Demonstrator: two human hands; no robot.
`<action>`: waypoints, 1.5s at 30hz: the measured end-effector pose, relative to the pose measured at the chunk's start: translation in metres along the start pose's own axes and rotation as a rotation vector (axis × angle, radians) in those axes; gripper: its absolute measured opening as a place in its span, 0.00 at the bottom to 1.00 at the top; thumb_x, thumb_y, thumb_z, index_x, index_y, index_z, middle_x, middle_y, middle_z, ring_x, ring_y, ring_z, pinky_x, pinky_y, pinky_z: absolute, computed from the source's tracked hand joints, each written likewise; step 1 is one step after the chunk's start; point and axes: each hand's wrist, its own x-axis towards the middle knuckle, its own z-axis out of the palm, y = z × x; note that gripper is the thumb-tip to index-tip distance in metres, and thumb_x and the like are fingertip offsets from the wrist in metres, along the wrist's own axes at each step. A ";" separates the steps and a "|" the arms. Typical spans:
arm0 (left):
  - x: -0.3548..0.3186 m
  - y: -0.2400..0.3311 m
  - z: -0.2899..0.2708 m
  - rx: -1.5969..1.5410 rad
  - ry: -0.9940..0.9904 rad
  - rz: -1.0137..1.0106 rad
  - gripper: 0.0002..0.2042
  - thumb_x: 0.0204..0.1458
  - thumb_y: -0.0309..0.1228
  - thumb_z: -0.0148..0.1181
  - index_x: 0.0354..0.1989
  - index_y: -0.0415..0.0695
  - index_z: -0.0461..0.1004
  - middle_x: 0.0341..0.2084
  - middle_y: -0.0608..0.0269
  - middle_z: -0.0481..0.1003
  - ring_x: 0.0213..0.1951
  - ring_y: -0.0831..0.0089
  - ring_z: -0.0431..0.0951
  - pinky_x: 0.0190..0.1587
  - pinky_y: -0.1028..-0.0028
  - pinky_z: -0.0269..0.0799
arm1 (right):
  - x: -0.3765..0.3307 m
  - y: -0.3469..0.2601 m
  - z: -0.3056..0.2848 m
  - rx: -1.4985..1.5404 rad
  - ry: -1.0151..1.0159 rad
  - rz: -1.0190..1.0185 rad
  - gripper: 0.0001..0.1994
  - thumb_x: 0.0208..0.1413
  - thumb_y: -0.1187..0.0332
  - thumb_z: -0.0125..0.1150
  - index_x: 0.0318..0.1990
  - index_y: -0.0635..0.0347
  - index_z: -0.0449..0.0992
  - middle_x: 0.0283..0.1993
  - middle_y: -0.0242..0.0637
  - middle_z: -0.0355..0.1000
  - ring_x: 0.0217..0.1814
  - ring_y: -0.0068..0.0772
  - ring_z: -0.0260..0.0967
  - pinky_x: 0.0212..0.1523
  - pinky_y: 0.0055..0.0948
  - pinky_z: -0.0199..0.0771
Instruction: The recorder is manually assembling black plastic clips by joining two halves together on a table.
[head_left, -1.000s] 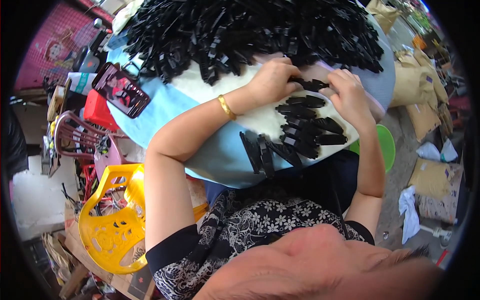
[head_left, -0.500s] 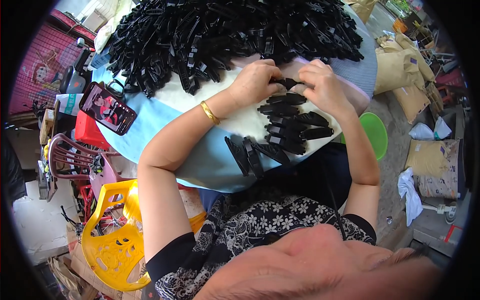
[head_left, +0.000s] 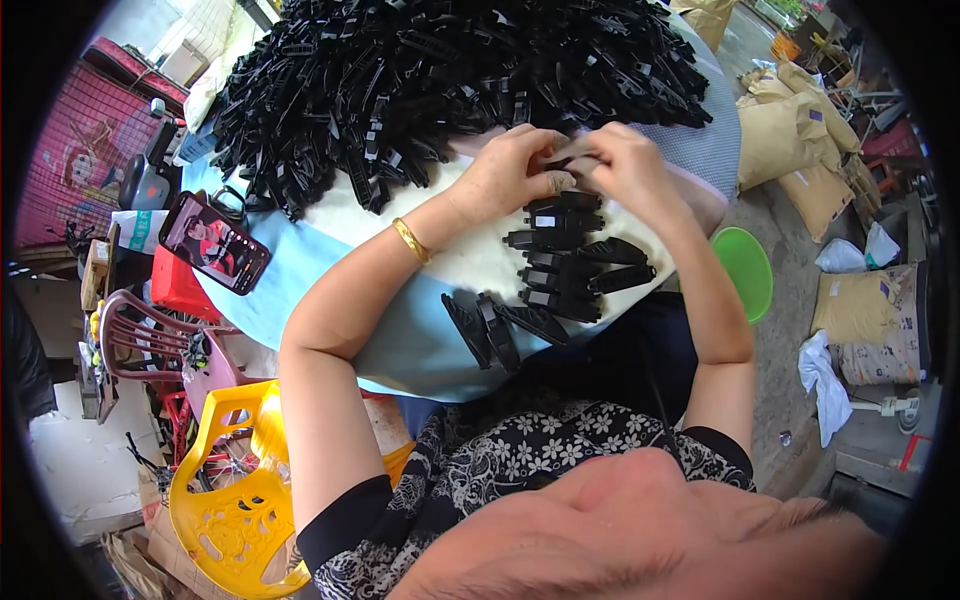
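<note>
My left hand (head_left: 510, 172), a gold bangle at its wrist, and my right hand (head_left: 628, 170) meet above the near side of the cloth-covered table. Fingers and thumbs of both are closed in a pinch around a dark plastic part (head_left: 566, 162), mostly covered by the fingers and slightly blurred. Just below them lies a loose column of black plastic parts (head_left: 560, 240), long and narrow with small notches. Three more black pieces (head_left: 497, 332) lie apart at the table's near edge. Beyond my hands rises a large heap of the same black parts (head_left: 450, 80).
A phone (head_left: 215, 243) with its screen lit leans at the table's left. Yellow (head_left: 235, 490) and maroon (head_left: 150, 335) plastic chairs stand to the left. On the right are a green basin (head_left: 742, 275) and brown paper sacks (head_left: 790, 145).
The view has shifted slightly, so the table sits a little lower. Both hands stay pinched together over the column; the fingers have shifted around the part, which shows less now.
</note>
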 end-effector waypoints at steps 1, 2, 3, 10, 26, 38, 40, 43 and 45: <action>-0.001 0.000 0.001 -0.006 0.022 -0.020 0.20 0.43 0.34 0.67 0.43 0.38 0.73 0.32 0.54 0.73 0.34 0.62 0.75 0.39 0.68 0.72 | 0.002 -0.007 0.006 0.024 -0.001 -0.021 0.08 0.46 0.70 0.62 0.35 0.61 0.77 0.34 0.43 0.72 0.38 0.45 0.71 0.40 0.36 0.72; -0.002 0.000 0.001 -0.013 0.045 -0.041 0.21 0.41 0.34 0.68 0.43 0.38 0.73 0.32 0.54 0.73 0.34 0.62 0.75 0.39 0.68 0.72 | 0.003 -0.013 0.010 0.048 -0.003 -0.043 0.08 0.46 0.71 0.61 0.35 0.61 0.77 0.35 0.43 0.73 0.39 0.45 0.71 0.41 0.36 0.72; -0.004 0.000 -0.001 -0.057 0.007 -0.094 0.18 0.41 0.32 0.67 0.40 0.38 0.73 0.32 0.53 0.74 0.35 0.60 0.75 0.40 0.66 0.71 | 0.008 -0.016 0.002 0.036 -0.091 -0.076 0.09 0.48 0.76 0.60 0.38 0.64 0.77 0.34 0.43 0.73 0.33 0.38 0.73 0.35 0.28 0.73; -0.010 -0.001 -0.001 0.195 0.048 0.020 0.13 0.42 0.31 0.64 0.37 0.39 0.75 0.32 0.52 0.74 0.38 0.56 0.73 0.43 0.64 0.70 | 0.023 0.038 -0.016 -0.401 0.058 0.101 0.14 0.47 0.68 0.62 0.44 0.55 0.78 0.43 0.40 0.72 0.48 0.43 0.69 0.47 0.37 0.71; -0.002 -0.002 -0.014 -0.051 -0.096 -0.311 0.17 0.51 0.31 0.49 0.48 0.43 0.73 0.27 0.50 0.76 0.34 0.53 0.77 0.42 0.63 0.72 | 0.003 0.016 -0.020 0.100 -0.173 0.115 0.09 0.49 0.71 0.60 0.37 0.63 0.77 0.33 0.43 0.72 0.34 0.39 0.72 0.35 0.31 0.70; -0.012 -0.006 -0.014 0.409 0.065 0.040 0.12 0.43 0.34 0.65 0.34 0.41 0.77 0.31 0.55 0.73 0.37 0.57 0.74 0.43 0.64 0.72 | -0.003 0.006 -0.022 0.030 -0.117 0.068 0.08 0.48 0.76 0.62 0.37 0.68 0.75 0.29 0.36 0.66 0.27 0.26 0.62 0.29 0.27 0.64; -0.011 -0.001 -0.009 0.375 0.065 0.044 0.12 0.42 0.34 0.65 0.34 0.41 0.77 0.31 0.55 0.73 0.37 0.57 0.74 0.43 0.64 0.72 | -0.002 0.001 -0.022 0.154 -0.106 0.066 0.08 0.47 0.76 0.63 0.36 0.68 0.75 0.30 0.38 0.67 0.29 0.30 0.65 0.31 0.29 0.66; -0.010 -0.003 -0.003 0.312 0.078 0.054 0.13 0.42 0.33 0.65 0.34 0.40 0.77 0.30 0.54 0.74 0.37 0.56 0.74 0.42 0.64 0.71 | 0.001 -0.003 -0.012 0.010 -0.064 -0.248 0.09 0.46 0.75 0.62 0.36 0.66 0.76 0.31 0.40 0.69 0.32 0.37 0.68 0.33 0.32 0.68; -0.011 -0.005 -0.005 0.214 0.080 -0.021 0.12 0.41 0.33 0.65 0.33 0.39 0.78 0.31 0.54 0.75 0.37 0.56 0.75 0.41 0.64 0.71 | 0.003 -0.001 -0.016 -0.064 -0.084 -0.257 0.08 0.44 0.75 0.63 0.35 0.65 0.77 0.32 0.40 0.70 0.34 0.43 0.69 0.35 0.34 0.69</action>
